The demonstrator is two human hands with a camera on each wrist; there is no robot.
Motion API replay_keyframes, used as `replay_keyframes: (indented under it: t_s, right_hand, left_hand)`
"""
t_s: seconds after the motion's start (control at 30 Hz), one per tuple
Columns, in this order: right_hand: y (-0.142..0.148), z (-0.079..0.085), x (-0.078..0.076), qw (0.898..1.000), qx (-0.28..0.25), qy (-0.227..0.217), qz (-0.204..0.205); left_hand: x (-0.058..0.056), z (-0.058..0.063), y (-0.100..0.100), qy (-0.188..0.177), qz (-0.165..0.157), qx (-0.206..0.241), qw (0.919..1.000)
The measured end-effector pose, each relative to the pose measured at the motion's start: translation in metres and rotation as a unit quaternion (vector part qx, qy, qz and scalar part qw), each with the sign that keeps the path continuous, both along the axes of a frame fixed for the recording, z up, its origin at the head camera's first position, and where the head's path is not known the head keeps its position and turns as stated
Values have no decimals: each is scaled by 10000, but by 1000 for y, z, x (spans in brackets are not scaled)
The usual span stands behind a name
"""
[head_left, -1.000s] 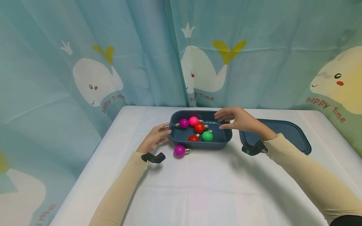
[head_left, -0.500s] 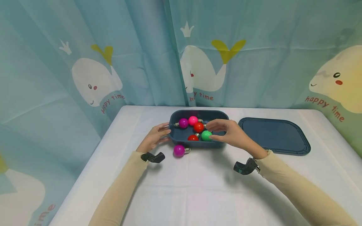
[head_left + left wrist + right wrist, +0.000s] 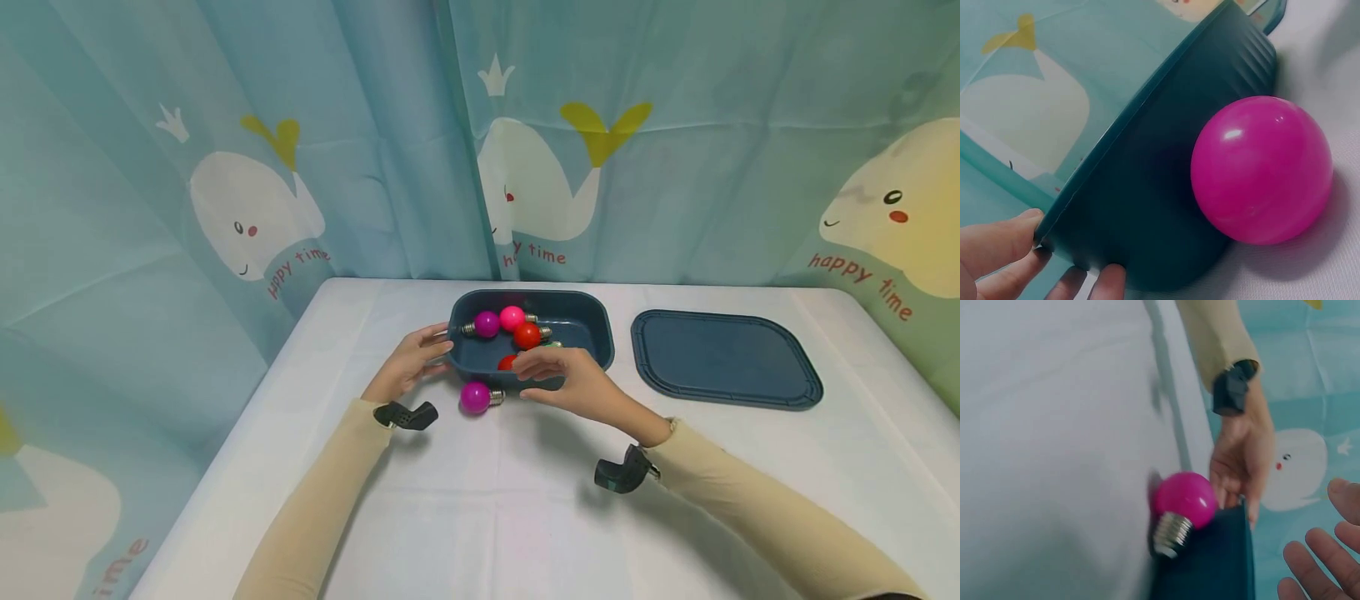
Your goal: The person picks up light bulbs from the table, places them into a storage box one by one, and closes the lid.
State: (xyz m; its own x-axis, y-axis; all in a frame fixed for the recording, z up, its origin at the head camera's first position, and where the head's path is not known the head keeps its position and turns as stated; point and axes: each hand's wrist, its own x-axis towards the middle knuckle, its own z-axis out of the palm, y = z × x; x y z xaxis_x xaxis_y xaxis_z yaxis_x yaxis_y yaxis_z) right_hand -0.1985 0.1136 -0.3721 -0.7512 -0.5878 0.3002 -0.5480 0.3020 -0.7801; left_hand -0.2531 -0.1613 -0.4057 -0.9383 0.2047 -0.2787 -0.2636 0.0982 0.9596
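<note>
My left hand holds the left end of a dark blue plastic box, with fingertips at its rim and outer wall in the left wrist view. Inside lie round coloured light bulbs: a purple bulb, a pink bulb, a red bulb and a second red bulb. A green one is mostly hidden behind my right hand. That hand hovers over the box's front edge, fingers loosely curved, thumb apart, nothing between them. On the table before the box lies a magenta bulb with a metal screw base.
To the right of the box, a flat dark blue lid or tray lies on the white-covered table. Behind the table hangs a blue-green curtain printed with whales.
My right hand has moved left and toward me, from above the box's right end to its front edge near the magenta bulb. My left hand stays at the box.
</note>
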Motion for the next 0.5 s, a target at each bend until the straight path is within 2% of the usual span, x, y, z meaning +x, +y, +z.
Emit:
replay_keyframes:
  t_s: [0.27, 0.5]
  right_hand:
    - [-13, -14, 5, 9994, 79, -201, 287]
    - [-19, -27, 6, 9985, 458, 41, 300]
  left_hand:
    - [2, 1, 0, 30, -29, -15, 10000]
    - [2, 2, 0, -11, 4, 6, 10000]
